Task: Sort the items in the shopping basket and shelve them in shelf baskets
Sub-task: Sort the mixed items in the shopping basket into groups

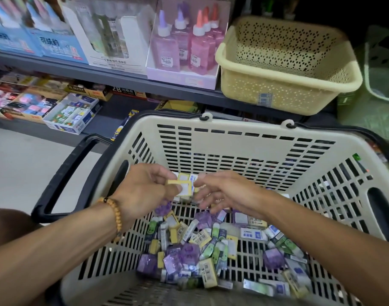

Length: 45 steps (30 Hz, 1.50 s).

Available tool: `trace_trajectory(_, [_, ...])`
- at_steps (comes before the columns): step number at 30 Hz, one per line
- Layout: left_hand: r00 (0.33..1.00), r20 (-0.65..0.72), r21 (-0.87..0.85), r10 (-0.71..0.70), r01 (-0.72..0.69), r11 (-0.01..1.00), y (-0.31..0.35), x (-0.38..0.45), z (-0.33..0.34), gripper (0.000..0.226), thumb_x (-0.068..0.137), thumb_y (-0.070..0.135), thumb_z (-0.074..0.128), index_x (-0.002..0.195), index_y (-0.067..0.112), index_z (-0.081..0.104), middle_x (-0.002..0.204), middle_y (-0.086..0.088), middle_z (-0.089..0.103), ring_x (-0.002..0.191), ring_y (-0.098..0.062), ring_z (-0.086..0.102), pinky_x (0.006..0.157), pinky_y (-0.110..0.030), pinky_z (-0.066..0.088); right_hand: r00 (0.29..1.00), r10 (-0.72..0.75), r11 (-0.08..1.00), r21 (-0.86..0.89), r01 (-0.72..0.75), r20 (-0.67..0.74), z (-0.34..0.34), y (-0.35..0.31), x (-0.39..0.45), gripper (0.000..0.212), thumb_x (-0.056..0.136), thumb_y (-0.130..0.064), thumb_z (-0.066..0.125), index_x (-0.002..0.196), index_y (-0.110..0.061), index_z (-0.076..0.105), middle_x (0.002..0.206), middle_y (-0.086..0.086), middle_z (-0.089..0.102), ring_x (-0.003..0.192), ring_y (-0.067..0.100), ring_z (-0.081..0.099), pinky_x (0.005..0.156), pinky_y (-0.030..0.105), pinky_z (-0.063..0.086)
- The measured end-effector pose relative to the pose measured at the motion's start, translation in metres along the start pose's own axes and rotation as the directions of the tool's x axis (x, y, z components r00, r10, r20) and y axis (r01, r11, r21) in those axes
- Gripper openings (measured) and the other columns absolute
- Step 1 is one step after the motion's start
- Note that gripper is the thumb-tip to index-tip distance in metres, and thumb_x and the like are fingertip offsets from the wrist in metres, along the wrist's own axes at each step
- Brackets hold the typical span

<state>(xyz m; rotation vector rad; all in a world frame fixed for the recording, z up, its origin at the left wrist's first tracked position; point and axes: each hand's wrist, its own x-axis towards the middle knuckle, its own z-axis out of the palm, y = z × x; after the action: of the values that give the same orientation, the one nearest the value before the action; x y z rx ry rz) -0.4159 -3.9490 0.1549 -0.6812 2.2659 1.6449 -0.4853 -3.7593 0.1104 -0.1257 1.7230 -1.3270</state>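
A cream shopping basket [244,142] with black handles fills the lower view. Its floor is strewn with several small erasers [211,246] in yellow, purple, green and blue-white wrappers. My left hand [145,191], with a bead bracelet at the wrist, grips a small stack of yellow-and-white erasers [183,184] above the basket floor. My right hand [222,193] meets it from the right, thumb and forefinger pinching the stack's right end, the other fingers hanging loose. An empty yellow perforated shelf basket [286,85] stands on the shelf behind.
On the grey shelf [114,74] stand display boxes of pink and purple glue bottles [184,47], a white box and blue boxes. The lower shelf holds open cartons of erasers [72,113]. A green basket [381,69] sits at the far right. Pale floor lies at left.
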Motion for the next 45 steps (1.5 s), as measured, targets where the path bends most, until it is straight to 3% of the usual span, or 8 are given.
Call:
trace_trajectory(7, [0.936,0.351,0.326,-0.03,-0.092,0.941,-0.006,0.0,0.017,0.034,0.079,0.026,0.078,0.107,0.021,0.06,0.086,0.004,0.07,0.085,-0.021,0.071,0.077,-0.035,0.058,0.995,-0.068,0.978,-0.201,0.052,-0.072,0.005,-0.001,-0.042,0.016,0.098,-0.02,0.058,0.1,-0.006,0.066,0.083,0.006,0.071,0.063,0.011,0.066,0.059,0.021,0.053])
trace_trajectory(11, [0.807,0.577,0.756,-0.127,-0.469,0.457,-0.012,0.013,0.027,0.06,0.08,0.034,0.074,0.132,0.023,0.046,0.126,0.007,0.056,0.108,-0.011,0.057,0.096,-0.031,0.049,0.988,-0.072,0.936,-0.352,0.02,-0.135,-0.016,0.013,-0.063,0.019,0.099,-0.024,0.056,0.094,-0.007,0.064,0.087,0.007,0.073,0.064,0.006,0.068,0.063,0.026,0.057])
trace_trajectory(14, [0.715,0.534,0.846,-0.452,-0.445,0.294,-0.026,0.022,0.034,0.044,0.079,0.028,0.075,0.115,0.013,0.055,0.117,0.005,0.059,0.095,-0.007,0.06,0.089,-0.023,0.052,0.98,-0.114,0.923,-0.383,0.044,-0.161,-0.025,0.015,-0.063,0.021,0.099,-0.026,0.056,0.091,-0.008,0.065,0.086,0.004,0.073,0.069,0.008,0.07,0.062,0.024,0.057])
trace_trajectory(17, [0.702,0.489,0.861,-0.518,-0.483,0.158,-0.043,0.028,0.041,0.091,0.06,0.048,0.084,0.135,0.017,0.043,0.125,-0.006,0.058,0.113,-0.028,0.059,0.092,-0.047,0.053,0.967,-0.16,0.931,-0.356,0.081,-0.2,-0.034,0.016,-0.057,0.023,0.098,-0.027,0.058,0.091,-0.006,0.066,0.084,0.004,0.073,0.064,0.006,0.069,0.059,0.022,0.056])
trace_trajectory(22, [0.653,0.605,0.796,-0.456,-0.492,0.351,-0.058,0.026,0.055,0.14,0.046,0.065,0.082,0.136,0.058,-0.024,0.147,-0.006,0.043,0.125,-0.023,0.05,0.103,-0.038,0.038,0.968,-0.166,0.933,-0.348,0.093,-0.187,-0.041,0.025,-0.053,0.02,0.098,-0.025,0.058,0.085,-0.013,0.067,0.081,0.005,0.073,0.06,0.006,0.069,0.056,0.022,0.057])
trace_trajectory(30, [0.818,0.549,0.775,-0.168,-0.424,0.468,-0.077,0.007,0.104,0.108,0.052,0.085,0.061,0.138,0.048,0.008,0.144,-0.003,0.039,0.121,-0.029,0.049,0.103,-0.043,0.04,0.967,-0.17,0.923,-0.375,0.088,-0.191,-0.04,0.031,-0.05,0.021,0.098,-0.026,0.057,0.085,-0.011,0.065,0.08,0.003,0.071,0.065,0.01,0.069,0.058,0.023,0.057])
trace_trajectory(35, [0.861,0.468,0.876,-0.2,-0.424,0.228,-0.082,0.002,0.134,0.101,0.056,0.091,0.047,0.139,0.054,0.003,0.15,-0.008,0.026,0.128,-0.045,0.033,0.097,-0.053,0.04,0.961,-0.162,0.924,-0.375,0.068,-0.225,-0.041,0.033,-0.05,0.027,0.098,-0.026,0.056,0.094,0.0,0.064,0.08,0.004,0.071,0.063,0.01,0.068,0.057,0.022,0.055])
trace_trajectory(45, [0.895,0.438,0.892,-0.081,-0.421,0.161,-0.091,-0.005,0.149,0.067,0.066,0.068,0.058,0.119,0.042,0.026,0.127,-0.007,0.033,0.11,-0.039,0.034,0.08,-0.048,0.041,0.95,-0.172,0.921,-0.385,0.062,-0.259,-0.049,0.029,-0.054,0.03,0.099,-0.026,0.056,0.1,0.004,0.064,0.083,0.006,0.072,0.062,0.009,0.067,0.058,0.024,0.055])
